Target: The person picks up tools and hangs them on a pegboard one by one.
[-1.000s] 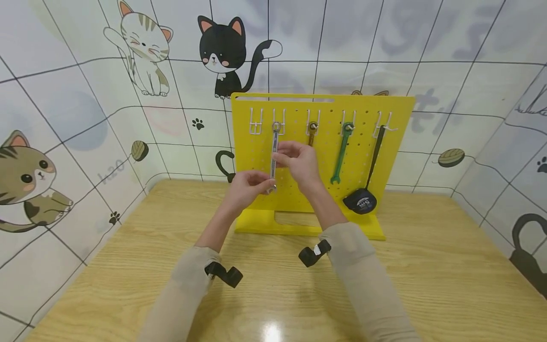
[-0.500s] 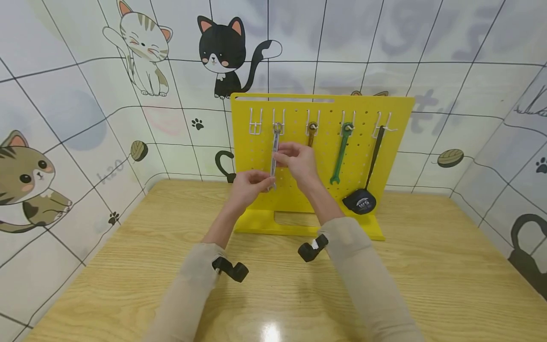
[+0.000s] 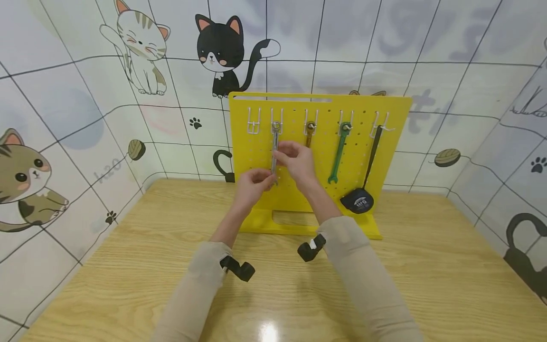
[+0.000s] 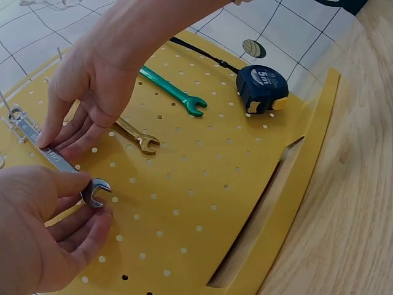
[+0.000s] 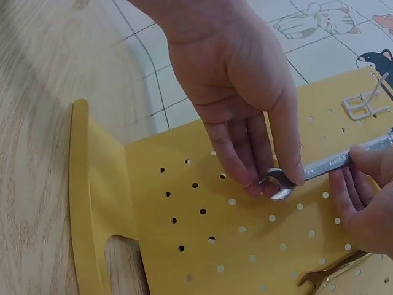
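A silver combination wrench [image 3: 275, 154] stands nearly upright before the yellow pegboard [image 3: 295, 190]. Its ring end is at the second white hook [image 3: 277, 116] from the left; the head view does not make clear how far it sits on the prong. My left hand [image 3: 251, 187] pinches the wrench low down, near the open end, which shows in the left wrist view below the fingertips. Higher up, my right hand [image 3: 297, 161] pinches the shank between thumb and fingers. Both hands also appear with the wrench in the right wrist view.
Right of the hands hang a gold wrench [image 3: 309, 135], a green wrench [image 3: 338, 154] and a black tape measure [image 3: 358, 201] on its strap. The leftmost hook [image 3: 253, 122] is bare. The board's yellow foot [image 3: 260, 227] rests on the wooden table [image 3: 273, 285].
My left forearm has shifted a little to the right, and the wrench's lower end has moved slightly right and up with the hand. Both hands keep their grip.
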The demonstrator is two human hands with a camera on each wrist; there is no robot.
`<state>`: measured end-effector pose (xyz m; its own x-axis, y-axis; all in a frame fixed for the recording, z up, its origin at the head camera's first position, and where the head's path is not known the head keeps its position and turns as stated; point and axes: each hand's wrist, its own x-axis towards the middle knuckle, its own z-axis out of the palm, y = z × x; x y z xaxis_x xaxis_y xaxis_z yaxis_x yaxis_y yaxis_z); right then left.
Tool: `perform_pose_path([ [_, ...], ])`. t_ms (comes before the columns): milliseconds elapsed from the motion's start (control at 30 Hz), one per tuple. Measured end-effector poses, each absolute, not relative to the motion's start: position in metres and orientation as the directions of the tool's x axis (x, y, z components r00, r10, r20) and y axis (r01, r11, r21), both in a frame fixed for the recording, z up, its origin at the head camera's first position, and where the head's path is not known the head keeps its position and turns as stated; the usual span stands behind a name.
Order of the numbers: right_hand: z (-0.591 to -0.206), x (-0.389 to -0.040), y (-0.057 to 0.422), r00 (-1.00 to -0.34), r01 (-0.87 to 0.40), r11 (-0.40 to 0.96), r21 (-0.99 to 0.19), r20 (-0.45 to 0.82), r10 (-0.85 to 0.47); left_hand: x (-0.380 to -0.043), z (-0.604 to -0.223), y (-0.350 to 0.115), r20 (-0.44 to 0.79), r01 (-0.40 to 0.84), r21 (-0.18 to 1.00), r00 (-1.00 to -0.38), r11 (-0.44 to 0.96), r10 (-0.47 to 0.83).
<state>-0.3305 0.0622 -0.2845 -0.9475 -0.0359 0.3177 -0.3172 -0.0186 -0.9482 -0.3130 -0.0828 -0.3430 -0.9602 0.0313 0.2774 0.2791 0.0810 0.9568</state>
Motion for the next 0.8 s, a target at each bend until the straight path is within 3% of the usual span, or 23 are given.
perform_pose_path([
  [500, -0.294, -0.324, 0.061, -0.923, -0.385, 0.004, -0.923, 0.385, -0.001, -0.306, -0.351, -0.084, 0.261, 0.265, 0.961, -0.964, 0.084, 0.052],
  [800, -0.298, -0.321, 0.066, -0.911, -0.412, -0.068, -0.909, 0.411, 0.025, -0.304, -0.361, -0.093, 0.252, 0.252, 0.961, -0.968, 0.111, 0.015],
])
